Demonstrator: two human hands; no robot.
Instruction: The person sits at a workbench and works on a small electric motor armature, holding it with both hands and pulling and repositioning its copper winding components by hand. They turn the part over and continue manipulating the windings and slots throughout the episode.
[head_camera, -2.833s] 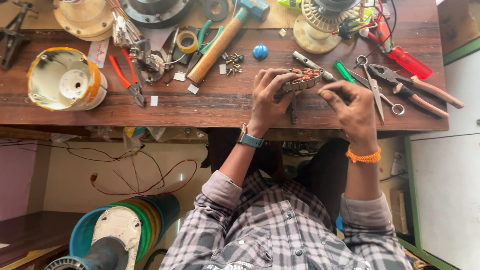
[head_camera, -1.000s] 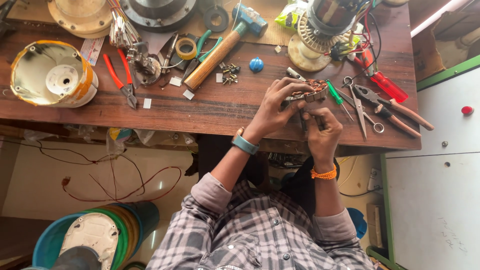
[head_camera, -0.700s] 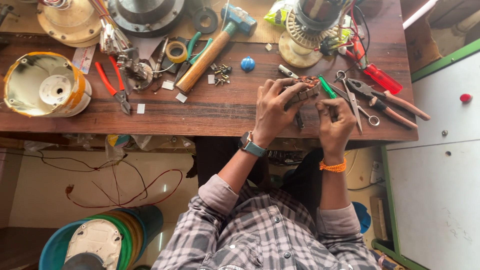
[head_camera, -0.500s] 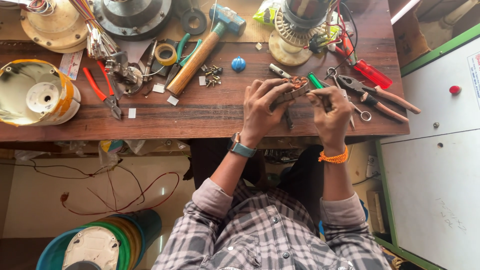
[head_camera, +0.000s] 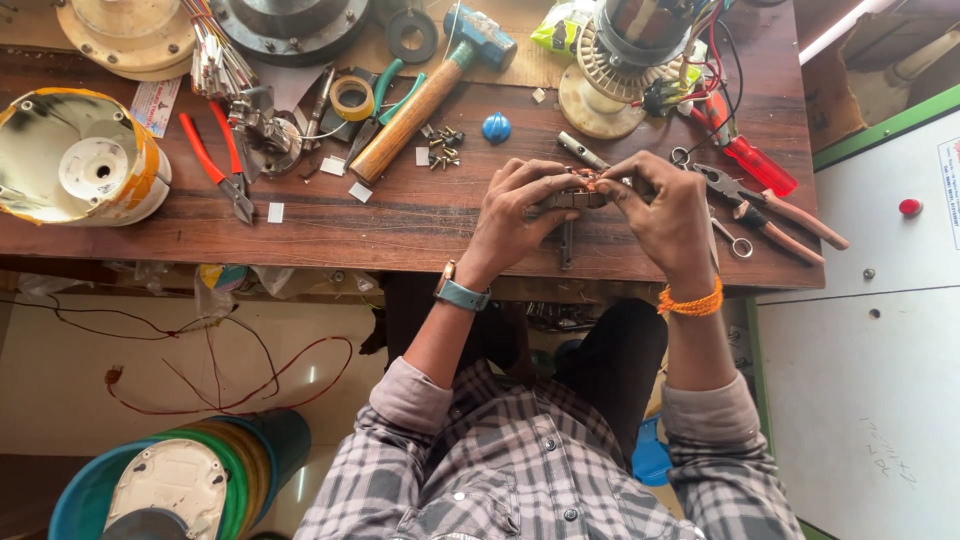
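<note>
Both hands meet over the near edge of the wooden workbench. Left hand is curled closed around one end of a small metal part with copper-coloured wire on it; right hand pinches the other end with fingertips bent inward. The part sits between the two hands, just above the bench top, near its front edge. What exactly the part is cannot be told; the fingers cover most of it.

From the part:
- 12 o'clock: a short metal rod, and beyond it a motor stator with coloured leads.
- 11 o'clock: a small blue knob and a cluster of screws.
- 10 o'clock: a wooden-handled hammer, a roll of yellow tape, green-handled pliers.
- 9 o'clock, well apart: red-handled pliers, and a cream motor housing at the bench's far end.
- 2 o'clock: a red-handled screwdriver.
- 3 o'clock: brown-handled pliers, just beside the right hand.

A watch is on the left wrist, an orange thread band on the right.
</note>
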